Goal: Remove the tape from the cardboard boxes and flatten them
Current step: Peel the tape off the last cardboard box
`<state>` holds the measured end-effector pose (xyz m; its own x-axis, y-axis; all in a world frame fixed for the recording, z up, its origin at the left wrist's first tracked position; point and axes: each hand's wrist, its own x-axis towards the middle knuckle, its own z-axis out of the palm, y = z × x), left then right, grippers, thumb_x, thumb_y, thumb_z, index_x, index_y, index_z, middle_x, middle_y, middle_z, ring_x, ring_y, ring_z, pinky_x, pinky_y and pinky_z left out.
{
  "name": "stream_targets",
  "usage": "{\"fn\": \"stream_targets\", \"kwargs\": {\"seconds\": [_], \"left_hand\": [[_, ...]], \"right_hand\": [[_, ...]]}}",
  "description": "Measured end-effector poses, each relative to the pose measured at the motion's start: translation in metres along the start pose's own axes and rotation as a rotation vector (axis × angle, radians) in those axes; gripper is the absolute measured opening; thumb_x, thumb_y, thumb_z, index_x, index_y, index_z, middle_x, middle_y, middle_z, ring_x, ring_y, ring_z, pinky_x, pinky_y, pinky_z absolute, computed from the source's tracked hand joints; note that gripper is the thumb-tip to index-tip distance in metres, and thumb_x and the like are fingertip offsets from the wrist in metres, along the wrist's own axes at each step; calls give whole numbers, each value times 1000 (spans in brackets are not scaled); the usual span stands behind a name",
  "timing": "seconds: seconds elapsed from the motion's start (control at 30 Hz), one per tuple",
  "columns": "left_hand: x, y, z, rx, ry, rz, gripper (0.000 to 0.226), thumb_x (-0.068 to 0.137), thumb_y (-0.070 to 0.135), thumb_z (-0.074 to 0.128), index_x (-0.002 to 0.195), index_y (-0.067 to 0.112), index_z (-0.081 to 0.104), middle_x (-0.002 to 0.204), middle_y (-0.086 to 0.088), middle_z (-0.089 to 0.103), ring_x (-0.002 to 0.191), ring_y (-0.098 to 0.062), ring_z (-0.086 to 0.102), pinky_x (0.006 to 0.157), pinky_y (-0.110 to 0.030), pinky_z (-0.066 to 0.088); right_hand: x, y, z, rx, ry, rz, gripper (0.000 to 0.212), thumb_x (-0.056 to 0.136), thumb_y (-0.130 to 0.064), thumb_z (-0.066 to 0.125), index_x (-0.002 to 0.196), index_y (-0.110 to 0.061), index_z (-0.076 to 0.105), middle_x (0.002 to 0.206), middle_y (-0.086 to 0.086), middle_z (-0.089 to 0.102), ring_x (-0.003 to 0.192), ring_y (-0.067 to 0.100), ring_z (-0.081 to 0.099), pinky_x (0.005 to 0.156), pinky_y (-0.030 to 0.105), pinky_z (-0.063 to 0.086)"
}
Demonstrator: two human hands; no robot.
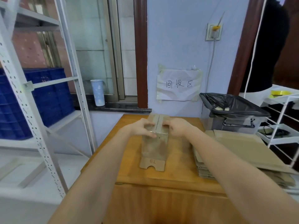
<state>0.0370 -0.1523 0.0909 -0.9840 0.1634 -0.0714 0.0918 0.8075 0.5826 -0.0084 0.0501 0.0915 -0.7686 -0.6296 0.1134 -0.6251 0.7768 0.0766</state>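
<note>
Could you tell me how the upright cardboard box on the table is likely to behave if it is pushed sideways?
The cardboard box stands tall and narrow, so it would probably tip rather than slide. It looks thin-walled and light. Both hands steady its top.

A matt brown cardboard box (155,143) with a glossy strip of clear tape (151,132) stands on a smooth, lightly varnished wooden table (171,178). Beside it lie matt flattened cardboard sheets (242,149), near a shiny black plastic bin liner (233,102) and white painted metal shelving (40,126).
</note>
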Motion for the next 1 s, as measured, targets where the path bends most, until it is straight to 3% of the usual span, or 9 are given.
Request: {"fn": "stream_targets", "kwargs": {"seconds": [0.1, 0.2, 0.33, 0.43, 0.6, 0.9, 1.0], "left_hand": [[3, -4, 7, 105, 14, 55, 82, 74, 28, 82, 145, 22, 41, 148, -1, 30, 137, -22, 31, 113, -36, 27], [5, -11, 14, 166, 124, 92, 78, 71, 30, 83, 140, 26, 46, 131, 1, 42, 123, -21, 44, 105, -38, 38], [3, -13, 23, 250, 200, 138, 77, 71, 45, 80, 140, 30, 47, 117, 5, 42, 114, -19, 45, 96, -39, 43], [2, -12, 32, 270, 234, 184, 77, 72, 50, 77, 140, 31, 46, 112, 8, 39, 115, -18, 42, 97, -40, 41], [4, -15, 39, 371, 219, 213, 86, 68, 48, 81, 142, 31, 41, 116, 3, 41, 111, -19, 41, 93, -39, 41], [-2, -7, 39, 406, 263, 226, 79, 72, 51, 77, 141, 27, 45, 110, 8, 41, 98, -11, 45, 73, -27, 37], [-3, -5, 39, 472, 259, 227, 79, 74, 54, 74, 142, 28, 44, 117, 4, 47, 103, -16, 51, 76, -29, 42]], "right_hand": [[-2, 5, -1, 117, -47, 60, 50, 95, -12, 39, 143, -24, 43, 146, 3, 45, 132, 24, 42, 106, 34, 36], [-9, 11, -2, 226, -51, 51, 45, 95, -30, 47, 140, -23, 48, 145, 3, 47, 133, 22, 41, 109, 39, 33], [-27, 11, 6, 303, 172, -40, 54, 82, -48, 68, 126, -18, 59, 128, -2, 59, 117, 17, 51, 99, 33, 40], [-37, 8, 15, 168, 215, -157, 67, 71, -61, 72, 120, -17, 60, 114, -1, 61, 102, 17, 54, 85, 31, 42], [-43, 9, 30, 5, 300, -178, 58, 79, -54, 68, 122, -16, 58, 116, 1, 62, 102, 20, 55, 76, 28, 29], [-45, 2, 33, 65, 321, -69, 51, 86, -52, 60, 127, -22, 59, 123, -3, 64, 107, 18, 60, 86, 32, 43], [-46, 1, 35, -3, 312, -84, 53, 88, -55, 56, 129, -21, 55, 123, -3, 62, 106, 18, 59, 85, 32, 44]]}}
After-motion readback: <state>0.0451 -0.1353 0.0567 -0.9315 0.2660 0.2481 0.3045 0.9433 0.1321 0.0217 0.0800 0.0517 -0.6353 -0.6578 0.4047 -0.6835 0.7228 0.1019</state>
